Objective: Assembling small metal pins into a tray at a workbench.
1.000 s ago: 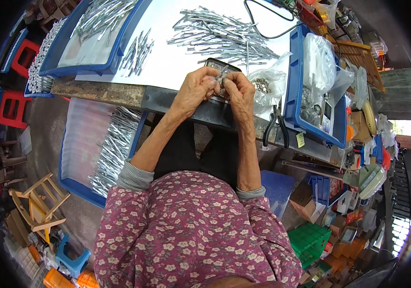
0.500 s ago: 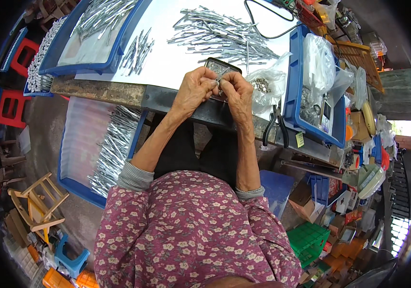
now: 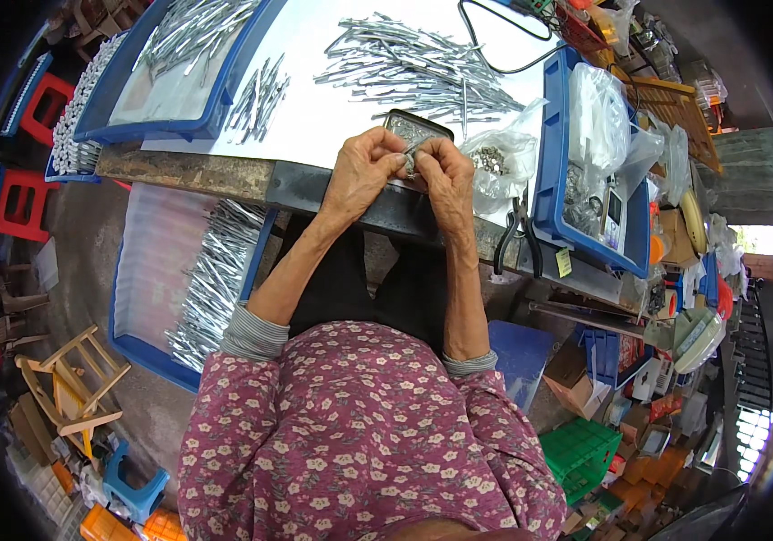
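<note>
Pinching a slim silvery piece at upper centre of the frame, the left hand and right hand meet, fingers drawn tight around it, over a dark-rimmed tray. A slipping thumb could drop it; a straying right wrist could spill the plastic bag just beside.

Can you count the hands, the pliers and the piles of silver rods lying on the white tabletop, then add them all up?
Hands: 2 (left hand, right hand)
Pliers: 1
Silver rod piles: 2 (big pile, small pile)
Total: 5
</note>
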Tool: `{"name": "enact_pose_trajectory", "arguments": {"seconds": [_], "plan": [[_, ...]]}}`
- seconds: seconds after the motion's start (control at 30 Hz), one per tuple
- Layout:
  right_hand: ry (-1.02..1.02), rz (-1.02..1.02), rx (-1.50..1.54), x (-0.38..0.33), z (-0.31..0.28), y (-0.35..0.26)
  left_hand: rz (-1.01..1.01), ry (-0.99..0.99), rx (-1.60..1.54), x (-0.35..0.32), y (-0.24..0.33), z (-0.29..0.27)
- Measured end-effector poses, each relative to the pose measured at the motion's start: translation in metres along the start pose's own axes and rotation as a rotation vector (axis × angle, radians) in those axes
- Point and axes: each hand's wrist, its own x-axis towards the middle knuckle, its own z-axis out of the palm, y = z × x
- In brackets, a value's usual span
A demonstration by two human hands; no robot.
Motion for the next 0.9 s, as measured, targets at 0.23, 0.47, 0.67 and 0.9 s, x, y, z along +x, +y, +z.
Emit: {"name": "enact_pose_trajectory", "arguments": {"seconds": [0.23,0.47,0.67,0.9], "plan": [[0.041,-0.061,-0.037,-0.002,0.005,-0.002,0.030,0.048,0.003,-0.003,0.000,0.003],[0.057,-0.031,0.045,-0.005,0.010,0.003,0.054,0.085,-0.097,-0.006,-0.005,0.005],[0.024,0.040,0.216,-0.006,0.010,0.001,-0.032,0.038,-0.190,-0.007,-0.004,0.002],[0.056,-0.042,0.112,-0.006,0.014,0.011,0.117,0.136,-0.020,-0.007,-0.010,0.008]]}}
